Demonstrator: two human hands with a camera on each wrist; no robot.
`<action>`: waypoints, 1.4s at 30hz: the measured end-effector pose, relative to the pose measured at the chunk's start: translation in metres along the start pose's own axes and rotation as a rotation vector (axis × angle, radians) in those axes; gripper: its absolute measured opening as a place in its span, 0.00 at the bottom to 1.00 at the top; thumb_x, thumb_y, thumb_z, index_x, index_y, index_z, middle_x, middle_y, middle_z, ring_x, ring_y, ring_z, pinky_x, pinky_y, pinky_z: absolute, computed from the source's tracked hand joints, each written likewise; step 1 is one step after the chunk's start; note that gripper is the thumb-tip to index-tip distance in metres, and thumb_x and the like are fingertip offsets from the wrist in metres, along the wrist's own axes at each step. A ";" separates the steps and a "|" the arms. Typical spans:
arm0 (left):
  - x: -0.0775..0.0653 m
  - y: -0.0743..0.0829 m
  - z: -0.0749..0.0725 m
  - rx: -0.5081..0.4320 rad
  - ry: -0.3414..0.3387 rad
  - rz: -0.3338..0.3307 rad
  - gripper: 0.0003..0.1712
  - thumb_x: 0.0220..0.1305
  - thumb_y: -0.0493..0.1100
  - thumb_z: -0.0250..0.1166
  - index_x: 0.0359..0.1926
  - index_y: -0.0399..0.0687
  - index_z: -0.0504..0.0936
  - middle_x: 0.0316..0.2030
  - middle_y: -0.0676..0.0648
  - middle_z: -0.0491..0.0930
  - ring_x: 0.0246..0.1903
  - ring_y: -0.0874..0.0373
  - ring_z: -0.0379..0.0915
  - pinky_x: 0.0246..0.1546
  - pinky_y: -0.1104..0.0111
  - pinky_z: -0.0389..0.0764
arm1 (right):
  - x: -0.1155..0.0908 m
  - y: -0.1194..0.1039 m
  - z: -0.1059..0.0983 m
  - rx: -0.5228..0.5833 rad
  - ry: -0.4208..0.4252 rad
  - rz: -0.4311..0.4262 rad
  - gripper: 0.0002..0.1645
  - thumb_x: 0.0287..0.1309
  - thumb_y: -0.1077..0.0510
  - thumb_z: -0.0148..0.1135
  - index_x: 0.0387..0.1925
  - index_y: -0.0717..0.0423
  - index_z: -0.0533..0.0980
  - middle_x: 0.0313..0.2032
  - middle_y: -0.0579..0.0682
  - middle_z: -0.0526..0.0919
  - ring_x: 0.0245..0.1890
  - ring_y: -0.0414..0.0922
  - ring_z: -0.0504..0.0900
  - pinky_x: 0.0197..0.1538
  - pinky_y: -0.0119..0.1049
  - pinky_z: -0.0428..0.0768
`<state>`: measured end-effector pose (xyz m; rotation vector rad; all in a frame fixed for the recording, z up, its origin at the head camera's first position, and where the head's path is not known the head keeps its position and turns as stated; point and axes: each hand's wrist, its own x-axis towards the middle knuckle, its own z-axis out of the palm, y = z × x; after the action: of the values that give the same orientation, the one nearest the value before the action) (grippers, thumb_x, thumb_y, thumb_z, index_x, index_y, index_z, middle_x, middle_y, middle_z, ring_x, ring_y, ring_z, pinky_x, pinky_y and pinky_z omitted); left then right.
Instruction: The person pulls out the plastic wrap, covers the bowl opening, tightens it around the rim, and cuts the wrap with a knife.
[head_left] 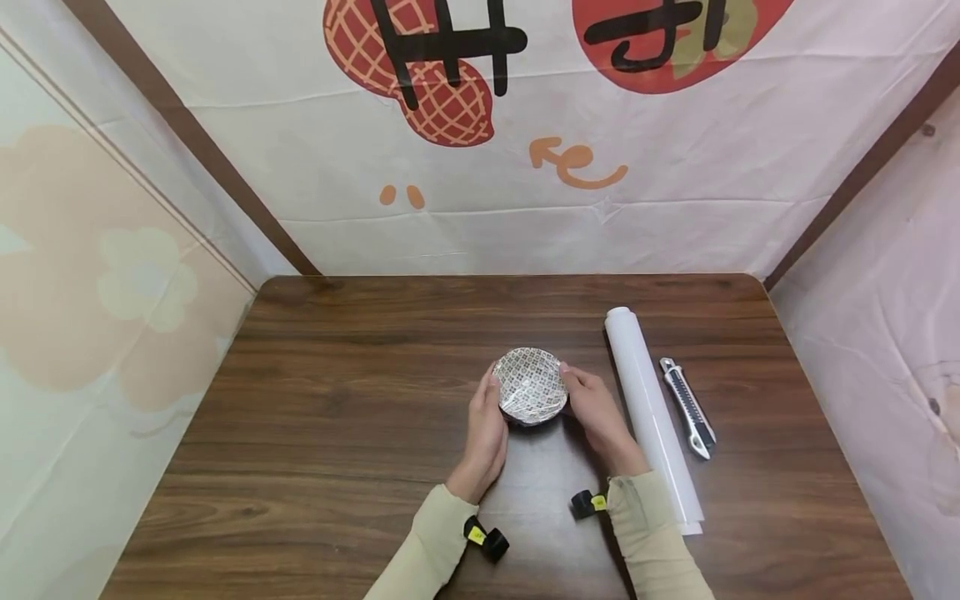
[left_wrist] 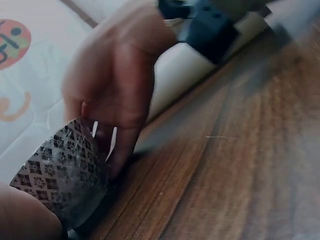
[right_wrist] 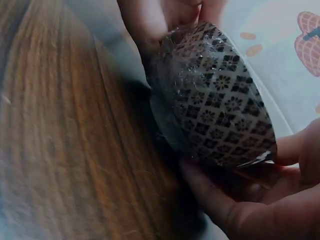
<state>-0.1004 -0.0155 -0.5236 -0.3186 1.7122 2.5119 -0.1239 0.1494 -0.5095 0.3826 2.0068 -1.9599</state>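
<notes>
A small round bowl (head_left: 531, 385) with a dark flower-and-diamond pattern has clear, crinkled plastic film over its surface. My left hand (head_left: 486, 437) holds it along its left side. Opposite, my right hand (head_left: 600, 412) grips the right edge, thumb on top. In the right wrist view the patterned wall of the bowl (right_wrist: 222, 100) shows glossy film, bunched toward one side, with fingers below and above it. The left wrist view has the bowl (left_wrist: 60, 170) between both hands, close over the tabletop.
A long white roll (head_left: 651, 408) lies lengthwise just right of my right hand. Beyond it rests a utility knife (head_left: 687, 408) with a grey and black handle. The wooden table (head_left: 360, 400) meets printed cloth walls at its back and sides.
</notes>
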 end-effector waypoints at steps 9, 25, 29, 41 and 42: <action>0.012 0.004 -0.012 -0.088 -0.045 -0.011 0.30 0.85 0.38 0.38 0.79 0.25 0.54 0.80 0.29 0.54 0.83 0.41 0.45 0.85 0.52 0.50 | 0.002 0.006 0.001 0.074 -0.046 -0.021 0.30 0.82 0.57 0.44 0.76 0.68 0.64 0.73 0.67 0.69 0.61 0.46 0.76 0.50 0.30 0.82; 0.022 0.008 -0.018 -0.102 -0.098 -0.039 0.30 0.85 0.37 0.38 0.78 0.23 0.53 0.80 0.27 0.52 0.83 0.39 0.44 0.85 0.51 0.48 | 0.006 0.010 0.001 0.088 -0.081 -0.049 0.30 0.84 0.56 0.41 0.77 0.68 0.63 0.73 0.67 0.71 0.54 0.38 0.79 0.51 0.29 0.82; 0.025 0.008 -0.019 -0.072 -0.100 -0.046 0.30 0.85 0.37 0.40 0.79 0.23 0.52 0.80 0.28 0.51 0.83 0.40 0.42 0.85 0.51 0.46 | 0.009 0.011 0.000 0.104 -0.096 -0.048 0.30 0.84 0.56 0.40 0.77 0.68 0.62 0.71 0.67 0.71 0.51 0.36 0.78 0.50 0.30 0.82; 0.029 0.018 -0.027 0.316 -0.031 -0.004 0.26 0.82 0.41 0.53 0.73 0.33 0.71 0.73 0.33 0.72 0.75 0.44 0.66 0.78 0.53 0.66 | 0.007 0.006 -0.003 0.003 -0.023 -0.035 0.28 0.82 0.54 0.48 0.73 0.64 0.69 0.69 0.65 0.76 0.59 0.48 0.80 0.54 0.36 0.85; 0.030 0.022 -0.029 0.402 -0.013 0.016 0.25 0.81 0.42 0.56 0.71 0.35 0.75 0.70 0.35 0.76 0.71 0.45 0.71 0.75 0.54 0.70 | 0.004 0.003 -0.005 -0.051 -0.005 -0.051 0.27 0.81 0.53 0.50 0.72 0.65 0.71 0.67 0.65 0.78 0.58 0.49 0.82 0.55 0.38 0.86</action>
<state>-0.1304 -0.0519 -0.5203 -0.2539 2.1584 2.1008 -0.1269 0.1544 -0.5139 0.3177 2.0785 -1.9332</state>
